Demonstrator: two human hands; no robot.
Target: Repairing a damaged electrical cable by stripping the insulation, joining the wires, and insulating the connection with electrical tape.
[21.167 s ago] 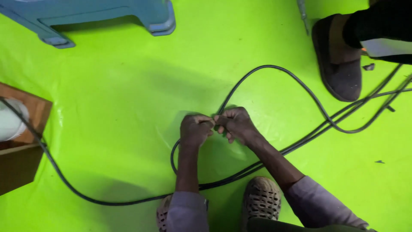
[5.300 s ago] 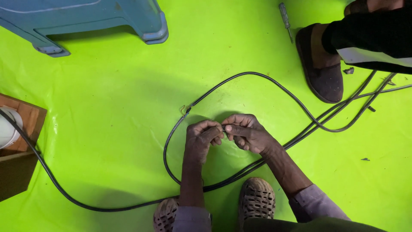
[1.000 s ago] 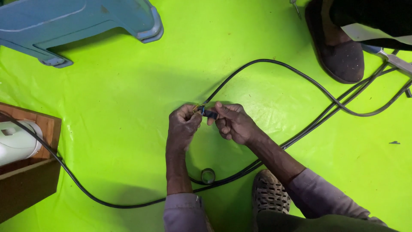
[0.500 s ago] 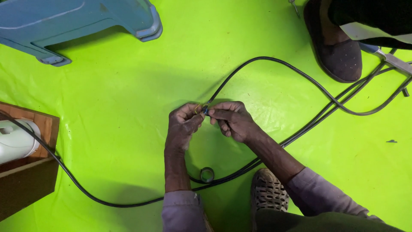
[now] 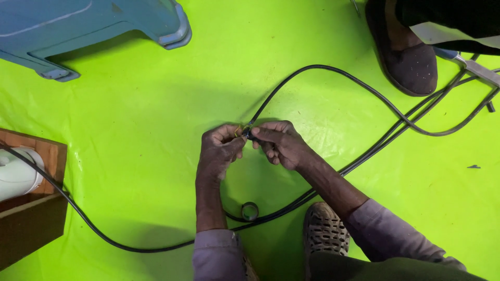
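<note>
Where fingertips meet, black cable (image 5: 271, 99) end pinched between left hand (image 5: 221, 151) and right hand (image 5: 281, 144).

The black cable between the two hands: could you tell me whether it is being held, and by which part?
Yes: both the left hand and right hand pinch the black cable at its end, fingers meeting there.

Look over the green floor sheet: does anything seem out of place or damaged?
The black cable ends bare between the left hand and right hand, thin strands showing. A small tape roll lies loose beside the cable, and another person's shoe stands close to its loops.
</note>
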